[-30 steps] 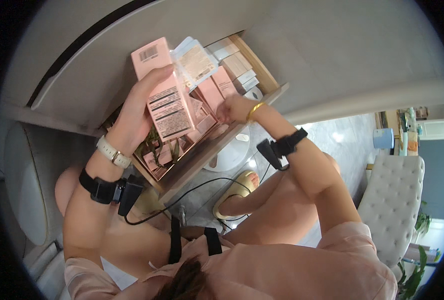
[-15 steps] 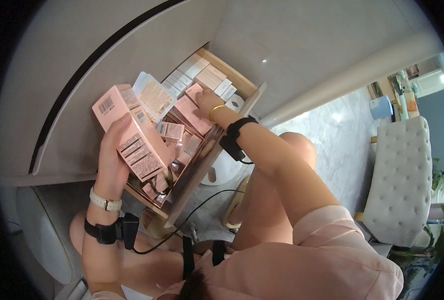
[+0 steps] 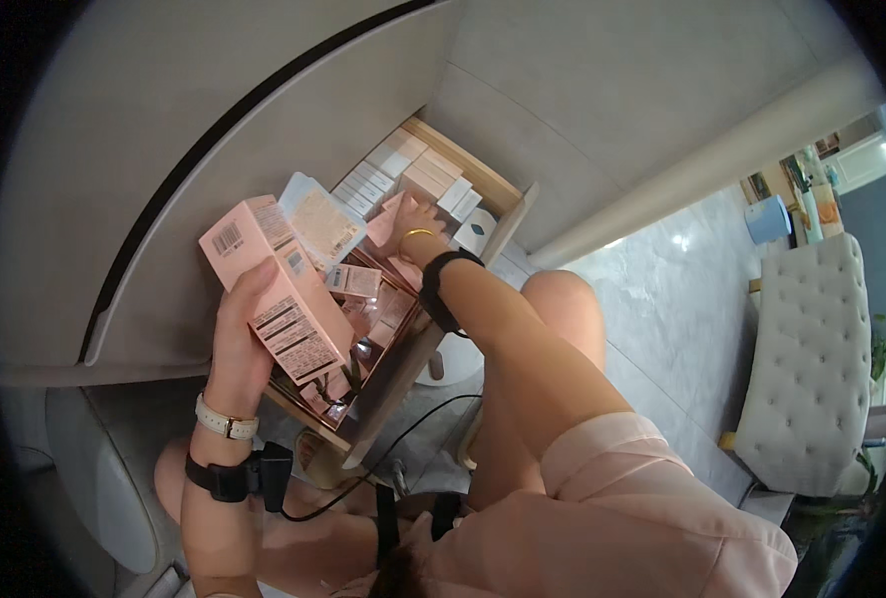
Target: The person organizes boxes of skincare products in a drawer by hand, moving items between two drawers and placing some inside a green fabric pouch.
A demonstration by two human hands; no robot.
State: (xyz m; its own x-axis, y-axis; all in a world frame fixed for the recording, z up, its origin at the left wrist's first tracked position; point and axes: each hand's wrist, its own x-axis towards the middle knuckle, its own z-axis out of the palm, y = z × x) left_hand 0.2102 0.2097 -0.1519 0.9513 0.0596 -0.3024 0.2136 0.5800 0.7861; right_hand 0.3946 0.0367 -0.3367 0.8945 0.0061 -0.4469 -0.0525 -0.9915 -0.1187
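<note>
My left hand (image 3: pixel 243 317) is wrapped round a large pink box (image 3: pixel 279 289) with printed panels, tilted over the left side of the open drawer (image 3: pixel 393 397). Behind that box a pale blue packet (image 3: pixel 323 221) sticks up; I cannot tell whether it rests in the drawer or on the box. My right hand (image 3: pixel 415 221) reaches into the drawer, its curled fingers gripping a smaller pink box (image 3: pixel 381 225); the fingertips are partly hidden. Between my hands lies a little pink carton (image 3: pixel 354 281) among several other pink packages.
White boxes (image 3: pixel 363 189) line the drawer's far end, beside a cream box (image 3: pixel 430 175). The cabinet front (image 3: pixel 214 189) rises on the left. A cable (image 3: pixel 408 429) runs from my left wrist strap. A tufted bench (image 3: pixel 810 369) stands at right, with a blue bin (image 3: pixel 767 219) behind.
The whole view has shifted, so the drawer sits slightly lower and to the right. My left hand keeps hold of the large pink box. My right hand stays at the smaller box, its wrist turned a little.
</note>
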